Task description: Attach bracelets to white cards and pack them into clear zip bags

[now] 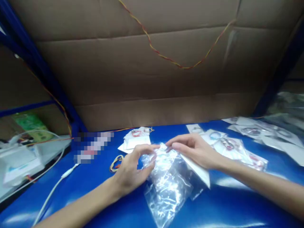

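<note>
Clear plastic bags (166,186) lie crinkled and shiny between my hands, over the blue tabletop. My left hand (133,167) has its thumb and fingers closed on the left upper edge of the plastic. From the other side, my right hand (193,148) pinches the top of it with thumb and forefinger. A white card (198,171) sticks out under my right palm, its lower corner pointing down. Just beyond my left hand, a small coil of yellow bracelet cord (116,163) with an orange bit rests on the table.
White cards with small items (136,139) are stacked at the back. Several bagged cards with bracelets (228,145) spread to the right. A white cable (54,190) and a white box (22,164) are on the left. Cardboard (154,79) forms the back wall.
</note>
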`<control>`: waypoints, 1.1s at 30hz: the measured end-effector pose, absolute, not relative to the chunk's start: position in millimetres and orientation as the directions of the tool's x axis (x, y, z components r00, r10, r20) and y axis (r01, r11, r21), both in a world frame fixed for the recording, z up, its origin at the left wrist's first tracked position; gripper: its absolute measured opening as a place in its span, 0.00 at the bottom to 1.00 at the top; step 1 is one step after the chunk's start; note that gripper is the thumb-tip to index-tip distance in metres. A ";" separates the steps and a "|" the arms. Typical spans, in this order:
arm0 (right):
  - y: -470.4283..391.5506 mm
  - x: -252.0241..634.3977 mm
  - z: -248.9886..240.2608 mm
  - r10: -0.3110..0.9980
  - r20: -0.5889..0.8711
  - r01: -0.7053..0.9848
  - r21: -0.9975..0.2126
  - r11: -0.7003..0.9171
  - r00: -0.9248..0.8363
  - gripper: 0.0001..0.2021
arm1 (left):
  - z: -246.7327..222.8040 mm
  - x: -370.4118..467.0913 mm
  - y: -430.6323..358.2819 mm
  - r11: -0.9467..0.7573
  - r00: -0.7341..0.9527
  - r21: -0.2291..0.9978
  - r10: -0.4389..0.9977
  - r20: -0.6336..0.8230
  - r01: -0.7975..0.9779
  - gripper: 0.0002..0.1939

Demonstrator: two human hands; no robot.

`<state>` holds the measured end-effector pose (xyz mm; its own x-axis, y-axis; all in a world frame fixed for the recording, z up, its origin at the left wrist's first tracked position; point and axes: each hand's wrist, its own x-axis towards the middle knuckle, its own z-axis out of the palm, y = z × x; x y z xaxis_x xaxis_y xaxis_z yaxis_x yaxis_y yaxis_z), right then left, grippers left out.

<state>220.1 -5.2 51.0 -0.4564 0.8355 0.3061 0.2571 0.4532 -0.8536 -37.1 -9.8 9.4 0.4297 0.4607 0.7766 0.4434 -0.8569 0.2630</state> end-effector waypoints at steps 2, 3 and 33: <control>-2.9 219.8 51.1 0.853 0.271 0.221 -0.890 0.399 -0.447 0.20 | 12.7 -37.0 -10.8 -0.906 0.456 0.208 0.372 0.808 0.370 0.18; -2.0 219.8 51.4 0.854 0.261 0.203 -0.901 0.382 -0.450 0.21 | 15.6 -37.0 -11.6 -0.925 0.486 0.162 0.323 0.812 0.344 0.18; 7.5 229.1 54.9 0.916 0.274 0.129 -0.938 0.322 -0.293 0.10 | 25.3 -33.8 -12.5 -0.943 0.787 -0.010 0.271 0.554 0.332 0.13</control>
<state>229.1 7.5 54.9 -0.2925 0.9161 0.2743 0.1293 0.3221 -0.9378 -33.8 -12.5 25.3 0.7872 0.2710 0.5540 0.3317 -0.9433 -0.0099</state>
